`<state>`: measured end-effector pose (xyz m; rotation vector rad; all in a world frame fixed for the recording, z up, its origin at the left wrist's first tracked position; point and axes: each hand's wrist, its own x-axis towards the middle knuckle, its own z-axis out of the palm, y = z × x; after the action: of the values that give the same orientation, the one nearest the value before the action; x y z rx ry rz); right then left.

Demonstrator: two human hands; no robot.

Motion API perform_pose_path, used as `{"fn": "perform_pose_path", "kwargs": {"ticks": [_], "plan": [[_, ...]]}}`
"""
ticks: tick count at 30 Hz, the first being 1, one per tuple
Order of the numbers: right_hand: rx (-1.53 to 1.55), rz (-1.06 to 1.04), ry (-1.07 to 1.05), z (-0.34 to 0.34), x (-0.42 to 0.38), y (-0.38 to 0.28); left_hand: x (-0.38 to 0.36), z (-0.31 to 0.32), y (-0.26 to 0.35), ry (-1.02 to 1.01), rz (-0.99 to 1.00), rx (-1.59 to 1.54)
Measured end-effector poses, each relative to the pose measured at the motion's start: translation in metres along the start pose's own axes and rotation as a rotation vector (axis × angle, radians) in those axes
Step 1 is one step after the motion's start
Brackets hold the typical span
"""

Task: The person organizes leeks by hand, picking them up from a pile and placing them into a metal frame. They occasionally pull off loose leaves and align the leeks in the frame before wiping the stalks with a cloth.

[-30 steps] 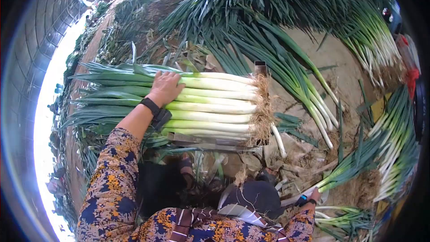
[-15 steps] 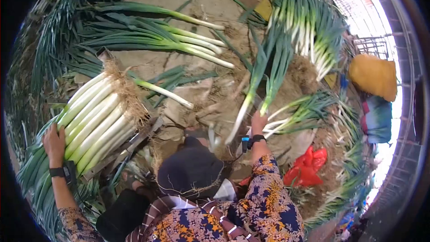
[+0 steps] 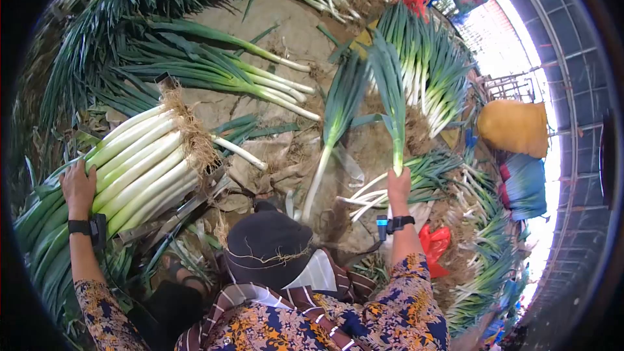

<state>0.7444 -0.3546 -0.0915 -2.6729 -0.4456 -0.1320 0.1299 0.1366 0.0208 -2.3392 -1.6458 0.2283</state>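
My left hand (image 3: 78,188) is at the left, its fingers pressed over the pale stalks and green bases of a stacked leek bundle (image 3: 146,166). The bundle's brown roots (image 3: 188,127) point up and right. My right hand (image 3: 399,188) is closed around the lower end of a single leek (image 3: 392,104), whose green leaves extend away from me. Its root end is hidden by the hand. Another leek (image 3: 323,162) lies just left of the held one, white end toward me. Several thin leeks (image 3: 367,201) lie beside my right hand.
Several leeks (image 3: 260,78) lie on the sacking (image 3: 224,16) ahead. More leek piles stand at the far right (image 3: 416,71) and along the right edge (image 3: 484,260). A red plastic bag (image 3: 434,247) is beside my right forearm. A metal bar (image 3: 166,80) shows by the bundle.
My right hand has moved right with the leek, drawing it apart from the leek on its left. My left hand stays on the bundle. The view has shifted slightly.
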Motion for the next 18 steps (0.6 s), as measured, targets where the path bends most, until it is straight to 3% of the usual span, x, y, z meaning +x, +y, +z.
{"fn": "perform_pose_path", "kwargs": {"ticks": [9, 10, 11, 15, 18], "plan": [[0.223, -0.352, -0.045, -0.137, 0.037, -0.137, -0.002, -0.01, 0.006, -0.06, -0.094, -0.169], [0.211, -0.595, 0.091, -0.124, 0.058, -0.133, -0.001, -0.008, 0.006, -0.066, -0.115, -0.211], [0.301, -0.611, 0.05, -0.127, 0.068, -0.155, -0.002, -0.01, 0.007, -0.071, -0.119, -0.204], [0.506, -0.665, -0.234, -0.167, 0.043, -0.304, 0.0, 0.008, 0.003, 0.009, -0.099, -0.256], [0.688, -0.891, -0.307, -0.189, 0.024, -0.419, 0.001, -0.005, 0.004, -0.069, -0.098, -0.256]]}}
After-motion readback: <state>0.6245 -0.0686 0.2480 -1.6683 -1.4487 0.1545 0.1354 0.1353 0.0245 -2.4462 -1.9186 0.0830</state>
